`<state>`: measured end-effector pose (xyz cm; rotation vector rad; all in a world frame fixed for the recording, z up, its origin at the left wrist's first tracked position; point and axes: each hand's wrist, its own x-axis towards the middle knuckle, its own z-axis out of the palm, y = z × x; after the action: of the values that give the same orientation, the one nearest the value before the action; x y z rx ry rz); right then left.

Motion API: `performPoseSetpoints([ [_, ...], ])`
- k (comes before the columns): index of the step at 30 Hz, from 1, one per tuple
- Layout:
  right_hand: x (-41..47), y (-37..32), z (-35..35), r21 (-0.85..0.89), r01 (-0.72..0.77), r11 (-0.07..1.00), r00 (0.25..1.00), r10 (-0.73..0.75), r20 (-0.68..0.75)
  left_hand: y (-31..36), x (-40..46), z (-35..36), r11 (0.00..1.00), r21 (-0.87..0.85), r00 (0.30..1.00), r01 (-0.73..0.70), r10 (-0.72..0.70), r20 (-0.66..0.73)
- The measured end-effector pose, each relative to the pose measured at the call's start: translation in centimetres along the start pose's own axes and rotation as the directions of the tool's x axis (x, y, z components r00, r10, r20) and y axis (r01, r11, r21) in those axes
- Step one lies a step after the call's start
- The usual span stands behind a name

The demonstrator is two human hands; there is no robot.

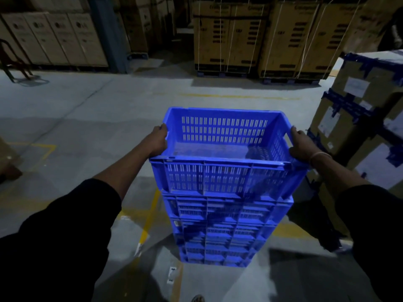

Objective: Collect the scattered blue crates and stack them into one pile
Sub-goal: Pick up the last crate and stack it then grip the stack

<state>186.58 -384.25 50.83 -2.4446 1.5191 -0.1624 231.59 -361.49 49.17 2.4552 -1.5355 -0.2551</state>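
Nearest, your two black sleeves (65, 225) reach forward from the bottom corners. Between them, at the bottom edge, a shoe tip (198, 298) shows on the grey concrete floor (65, 118), beside yellow floor lines (150, 216).

Next, the pile of blue crates (220, 232): several slotted plastic crates stacked one on another, standing on the floor just ahead of you. The lower ones lie in shadow.

Top item, the top blue crate (222, 136): it holds nothing, has slotted walls, and sits on the pile tilted slightly, its right end a little lower. Whether it is fully seated you cannot tell.

Your left hand (157, 141) grips the left end rim of that crate, fingers curled over the edge. Your right hand (302, 147) grips the right end rim likewise; a pale wristband (319, 156) circles that wrist.

Right of the pile, near it: taped cartons (357, 118) with white labels and dark blue tape, stacked.

Far side: strapped cardboard boxes (250, 35) on pallets along the back, more cartons (54, 38) at the far left, and a hand truck (13, 62) at the left edge.
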Motion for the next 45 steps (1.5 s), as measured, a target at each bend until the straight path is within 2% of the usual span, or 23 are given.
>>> performPoseSetpoints([
  [3,0.3,0.7,-0.1,0.015,-0.018,1.000,0.999,0.018,-0.034,1.4,0.8,0.1,1.000,0.011,1.000,0.006,-0.006,-0.003],
  [7,0.2,1.2,-0.5,0.014,-0.044,0.999,0.999,0.044,-0.018,2.1,1.6,0.5,0.997,0.079,1.000,0.014,-0.015,0.015],
  [13,-0.9,0.8,-0.5,0.020,-0.045,0.999,0.998,0.044,0.041,0.8,2.1,-0.5,0.995,0.092,0.998,-0.023,0.017,0.065],
  [17,-1.0,1.1,-0.2,0.054,-0.030,0.998,0.998,0.027,0.054,0.3,1.7,0.5,0.996,0.085,0.998,-0.013,0.008,0.064],
  [20,-0.7,1.1,0.4,0.054,-0.022,0.998,1.000,0.022,0.001,0.7,0.8,1.3,0.998,0.068,0.999,0.015,-0.017,0.034],
  [25,0.1,1.0,0.5,0.033,-0.012,0.999,1.000,0.013,-0.024,1.2,0.4,0.8,1.000,-0.017,1.000,-0.020,0.020,-0.016],
  [35,0.5,0.6,0.5,0.027,-0.062,0.998,0.998,0.062,-0.007,2.1,0.9,0.8,0.998,0.060,1.000,0.020,-0.021,0.018],
  [40,-0.5,0.4,0.2,0.060,-0.078,0.995,0.997,0.076,0.028,4.6,-0.4,0.6,0.979,0.180,0.992,0.098,-0.111,0.064],
  [45,-2.0,0.6,0.0,0.073,-0.059,0.996,0.996,0.054,0.068,5.4,-2.5,0.4,0.972,0.188,0.983,0.143,-0.162,0.088],
])
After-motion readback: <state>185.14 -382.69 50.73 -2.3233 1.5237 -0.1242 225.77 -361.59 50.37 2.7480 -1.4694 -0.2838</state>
